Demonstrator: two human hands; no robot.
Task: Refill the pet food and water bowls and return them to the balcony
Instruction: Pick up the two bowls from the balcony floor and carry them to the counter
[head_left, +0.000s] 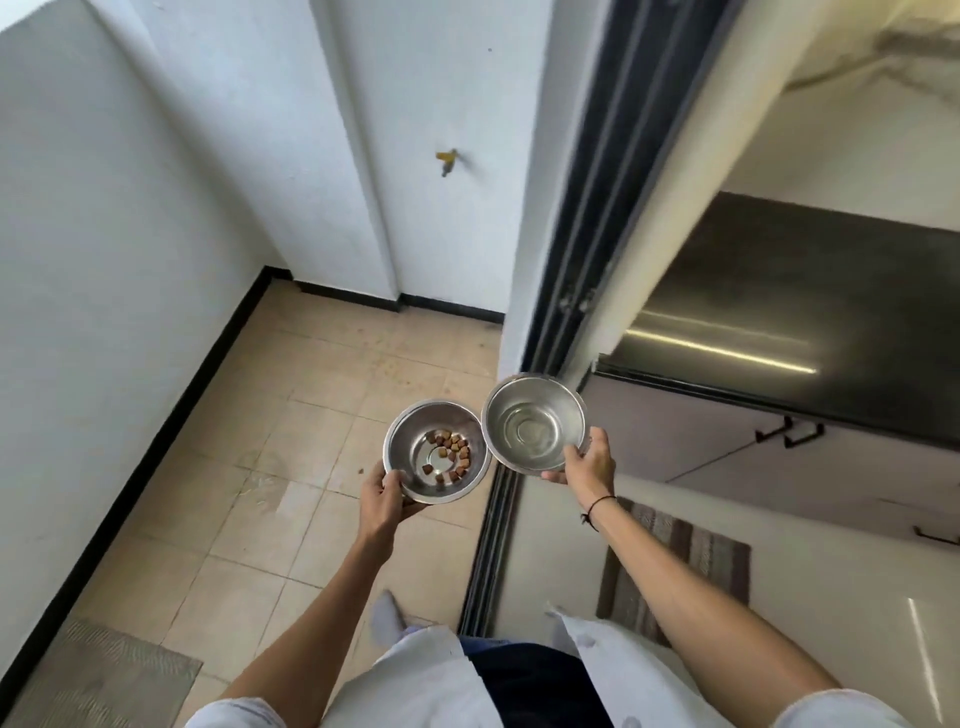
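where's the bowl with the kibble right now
In the head view, the kibble bowl is held in the left hand over the tiled balcony floor, just left of the water bowl.

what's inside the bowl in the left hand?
The left bowl, held by the left hand, holds a few brown kibble pieces on the right of its bottom; the rest is bare metal. The rim nearest the hand hides part of the inner wall.

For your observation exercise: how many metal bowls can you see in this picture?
2. The bowl with kibble is held in the left hand above the balcony tiles; the bowl with water is held in the right hand beside the sliding-door track. None seems hidden.
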